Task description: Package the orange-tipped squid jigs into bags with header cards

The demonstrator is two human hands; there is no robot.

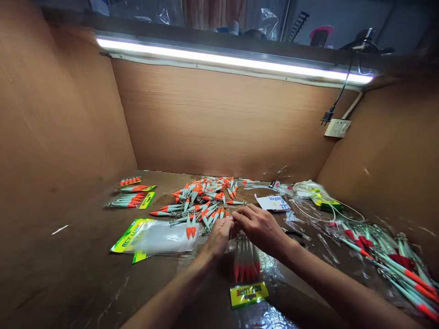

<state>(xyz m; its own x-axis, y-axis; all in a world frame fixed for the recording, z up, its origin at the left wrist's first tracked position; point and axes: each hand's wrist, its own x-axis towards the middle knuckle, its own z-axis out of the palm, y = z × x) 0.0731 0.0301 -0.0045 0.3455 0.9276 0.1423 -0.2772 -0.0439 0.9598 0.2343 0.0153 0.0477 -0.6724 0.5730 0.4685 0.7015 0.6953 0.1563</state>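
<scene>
My left hand (218, 236) and my right hand (259, 228) meet at the far end of a clear bag of lures (247, 260). The left thumb and fingers are closed on the bag's far edge. My right fingers are bent together right beside them; what they pinch is too small to tell. Inside the bag, several pale lures with orange tips lie side by side, tips toward me. Its yellow header card (249, 294) is at the near end. Just beyond my hands spreads a pile of loose orange-and-pale lures (206, 201).
Flat clear bags with yellow headers (164, 237) lie left, below packed lures (128, 199). A handwritten white card (272, 203), a cord (353, 212) and more lures (404, 269) are at right. Wooden panels surround the table; a lit tube (233, 60) spans the top.
</scene>
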